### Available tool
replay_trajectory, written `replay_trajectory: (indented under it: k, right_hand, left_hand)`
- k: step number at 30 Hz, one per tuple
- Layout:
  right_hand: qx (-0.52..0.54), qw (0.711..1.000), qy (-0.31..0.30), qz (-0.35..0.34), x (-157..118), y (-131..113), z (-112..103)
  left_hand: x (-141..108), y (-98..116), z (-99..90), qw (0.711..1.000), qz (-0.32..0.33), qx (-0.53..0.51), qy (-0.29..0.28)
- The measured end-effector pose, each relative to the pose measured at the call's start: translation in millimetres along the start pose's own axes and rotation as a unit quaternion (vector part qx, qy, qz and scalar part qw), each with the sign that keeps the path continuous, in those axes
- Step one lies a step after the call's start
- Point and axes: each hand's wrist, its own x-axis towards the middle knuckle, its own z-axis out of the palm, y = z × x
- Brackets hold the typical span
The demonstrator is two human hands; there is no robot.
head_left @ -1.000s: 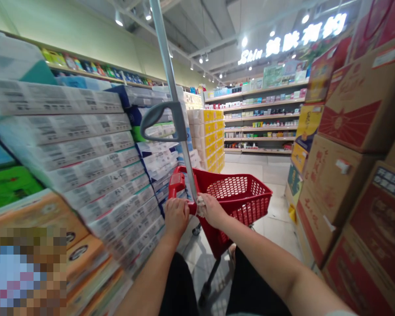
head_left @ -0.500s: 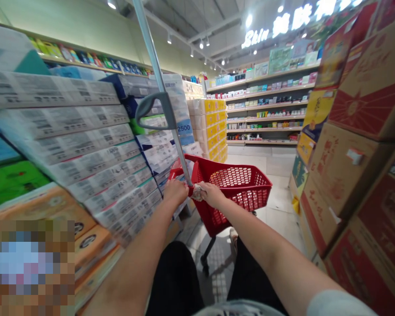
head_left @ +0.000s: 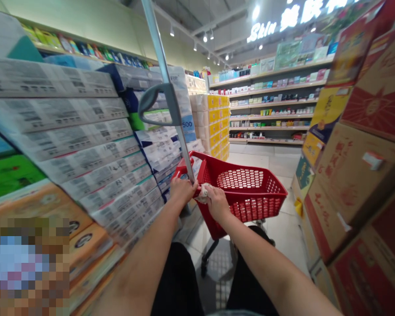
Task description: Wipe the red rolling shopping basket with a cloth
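Observation:
A red plastic shopping cart (head_left: 250, 191) stands before me, its perforated basket pointing to the right. My left hand (head_left: 181, 191) is closed around the cart's red handle, near the foot of a metal pole (head_left: 163, 57). A grey loop-shaped grip (head_left: 158, 105) is fixed on that pole. With my right hand (head_left: 218, 202) I pinch a crumpled whitish cloth or tissue (head_left: 204, 193) against the handle's right part. Its fingertips are partly hidden by the cloth. Inside the basket, nothing can be made out.
Packs of paper (head_left: 95, 114) are stacked high on the left, close to the cart. Yellow-and-white packs (head_left: 217, 125) stand farther ahead. Cardboard cartons (head_left: 358, 175) line the right side. Shelves of small goods (head_left: 270, 103) cross the back. Tiled floor (head_left: 279, 228) runs between.
The cart and both hands appear slightly farther right in view. The stacks on both sides have shifted a little, and the cloth stays in my right hand. A foot under the cart has moved forward.

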Motion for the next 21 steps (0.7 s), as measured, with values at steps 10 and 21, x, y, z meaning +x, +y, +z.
replay_trajectory:
  k: [10,21]
  right_hand:
    - [-0.017,0.975,0.045,-0.215,-8,9,-8]
    - [-0.047,0.952,-0.050,-0.300,-32,34,8]
  left_hand:
    - [-8,19,21.3,0.984,-0.051,-0.105,0.131]
    - [-21,9,25.5,0.981,0.027,-0.101,0.161]
